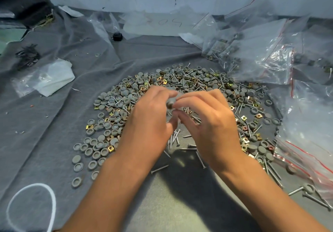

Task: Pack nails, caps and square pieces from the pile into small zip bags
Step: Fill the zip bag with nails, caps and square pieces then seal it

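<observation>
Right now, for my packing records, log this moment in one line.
left hand: pinching round grey plastic cap | right hand: touching cap | mixed hardware pile: below

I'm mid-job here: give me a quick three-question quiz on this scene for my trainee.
1. True or false: the pile lies on a grey cloth.
2. Which side of the pile are the filled zip bags on? A. left B. right
3. What do the left hand and right hand hold between them?

Key: 1 true. 2 B. 3 small grey caps, pinched above the pile.
</observation>
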`<control>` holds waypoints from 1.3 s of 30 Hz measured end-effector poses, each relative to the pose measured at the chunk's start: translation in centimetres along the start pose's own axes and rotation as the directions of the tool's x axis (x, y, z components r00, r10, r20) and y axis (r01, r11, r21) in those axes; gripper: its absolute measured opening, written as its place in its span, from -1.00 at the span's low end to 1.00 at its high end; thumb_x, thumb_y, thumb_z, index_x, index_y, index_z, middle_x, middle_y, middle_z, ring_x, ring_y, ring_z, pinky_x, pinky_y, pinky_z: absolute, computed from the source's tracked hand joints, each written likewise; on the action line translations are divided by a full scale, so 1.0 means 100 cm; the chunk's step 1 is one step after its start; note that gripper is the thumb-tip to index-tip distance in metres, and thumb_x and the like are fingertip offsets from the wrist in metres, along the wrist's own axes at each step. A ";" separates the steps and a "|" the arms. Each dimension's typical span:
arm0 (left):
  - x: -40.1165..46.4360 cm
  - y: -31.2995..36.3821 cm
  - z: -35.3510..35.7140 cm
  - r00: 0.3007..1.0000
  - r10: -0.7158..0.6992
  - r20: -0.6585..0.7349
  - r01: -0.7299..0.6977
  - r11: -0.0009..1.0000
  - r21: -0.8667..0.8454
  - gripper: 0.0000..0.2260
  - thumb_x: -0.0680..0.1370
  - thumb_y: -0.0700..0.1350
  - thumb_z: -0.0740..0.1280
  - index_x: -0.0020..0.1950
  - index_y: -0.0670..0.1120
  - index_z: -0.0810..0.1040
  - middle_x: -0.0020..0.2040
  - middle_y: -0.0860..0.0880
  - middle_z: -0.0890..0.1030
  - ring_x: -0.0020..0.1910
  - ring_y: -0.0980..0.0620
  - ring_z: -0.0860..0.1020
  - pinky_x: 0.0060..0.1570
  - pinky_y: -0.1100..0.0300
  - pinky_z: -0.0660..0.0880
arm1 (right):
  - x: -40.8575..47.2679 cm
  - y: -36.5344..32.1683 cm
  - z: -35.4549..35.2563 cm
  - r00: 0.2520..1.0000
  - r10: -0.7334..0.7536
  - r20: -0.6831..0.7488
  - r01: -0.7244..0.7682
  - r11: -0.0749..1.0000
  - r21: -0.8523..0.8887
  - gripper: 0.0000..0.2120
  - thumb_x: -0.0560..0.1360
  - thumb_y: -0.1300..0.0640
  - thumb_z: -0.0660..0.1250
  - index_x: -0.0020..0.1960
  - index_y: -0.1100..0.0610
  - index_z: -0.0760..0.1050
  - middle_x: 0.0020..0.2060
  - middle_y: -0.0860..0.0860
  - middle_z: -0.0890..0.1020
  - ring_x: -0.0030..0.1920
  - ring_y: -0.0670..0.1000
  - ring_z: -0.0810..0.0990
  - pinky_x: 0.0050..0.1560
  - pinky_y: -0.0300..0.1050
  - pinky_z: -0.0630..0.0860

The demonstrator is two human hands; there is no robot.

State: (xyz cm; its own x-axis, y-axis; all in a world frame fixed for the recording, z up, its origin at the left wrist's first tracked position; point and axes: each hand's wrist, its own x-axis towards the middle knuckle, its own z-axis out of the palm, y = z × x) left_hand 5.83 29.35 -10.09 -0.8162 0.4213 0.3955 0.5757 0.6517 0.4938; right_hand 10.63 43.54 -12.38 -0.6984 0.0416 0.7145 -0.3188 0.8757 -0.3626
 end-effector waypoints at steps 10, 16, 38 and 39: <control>0.002 -0.008 -0.012 0.995 -0.085 -0.050 0.087 0.996 0.037 -0.55 0.46 -0.12 0.53 0.32 0.02 0.53 0.17 0.13 0.52 -0.02 0.20 0.44 -0.03 0.52 0.35 | -0.008 0.020 -0.001 0.765 0.045 0.643 -0.004 0.998 -0.065 -0.75 0.54 -0.07 0.34 0.21 -0.21 0.57 0.14 -0.18 0.53 0.16 -0.10 0.44 0.14 -0.05 0.54; 0.000 -0.007 -0.011 0.997 -0.067 -0.049 0.069 0.997 0.040 -0.56 0.46 -0.11 0.52 0.31 0.04 0.53 0.16 0.14 0.52 -0.06 0.22 0.41 -0.03 0.54 0.33 | -0.010 0.021 0.002 0.768 0.017 0.640 0.101 0.984 -0.148 -0.89 0.56 -0.12 0.33 0.07 -0.18 0.54 0.11 -0.15 0.47 0.12 -0.05 0.39 -0.06 -0.15 0.45; -0.001 -0.004 -0.007 0.998 -0.060 -0.017 0.061 0.996 0.061 -0.53 0.46 -0.09 0.52 0.34 0.02 0.52 0.17 0.16 0.51 -0.09 0.24 0.41 -0.06 0.52 0.32 | -0.002 0.037 -0.019 0.765 0.185 0.617 -0.166 0.982 -0.088 -0.75 0.59 -0.03 0.18 0.19 -0.03 0.53 0.06 -0.17 0.48 0.05 -0.15 0.45 0.13 -0.31 0.44; -0.001 -0.004 -0.007 0.998 -0.053 -0.023 0.054 0.997 0.059 -0.54 0.45 -0.11 0.53 0.33 0.01 0.53 0.17 0.15 0.52 -0.09 0.25 0.38 -0.03 0.49 0.33 | 0.002 0.035 -0.021 0.812 0.182 0.554 -0.208 0.978 -0.016 -0.76 0.58 -0.01 0.19 0.15 0.00 0.54 0.03 -0.18 0.48 -0.01 -0.18 0.45 0.08 -0.39 0.40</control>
State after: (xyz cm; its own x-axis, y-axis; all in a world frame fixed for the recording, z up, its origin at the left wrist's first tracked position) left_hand 5.76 28.60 -9.78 -0.8442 0.3714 0.3865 0.5265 0.7097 0.4680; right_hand 10.71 47.62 -12.26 -0.9803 -0.0736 0.1832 -0.1564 0.8556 -0.4934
